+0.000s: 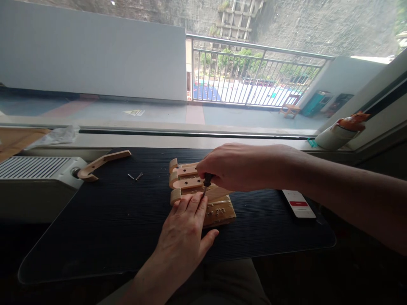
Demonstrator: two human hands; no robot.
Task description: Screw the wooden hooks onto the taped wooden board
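My right hand (222,167) is closed around the dark handle of a screwdriver (207,179), its shaft pointing down beside my left fingertips. With fingers stretched out, my left hand (187,224) presses flat on the nearest of several pale wooden hooks (176,195). These hooks lie side by side, their curved ends to the left and dark holes along their arms. Beneath them is a brown taped cardboard box (227,209) with several small screws (220,211) on top. The screwdriver's tip is hidden by my fingers.
Another wooden hook (104,162) lies at the table's (95,228) left edge beside a white heater (41,169). Two long screws (135,177) lie nearby. A phone (299,203) rests under my right forearm. A pot (337,134) stands on the sill by the window.
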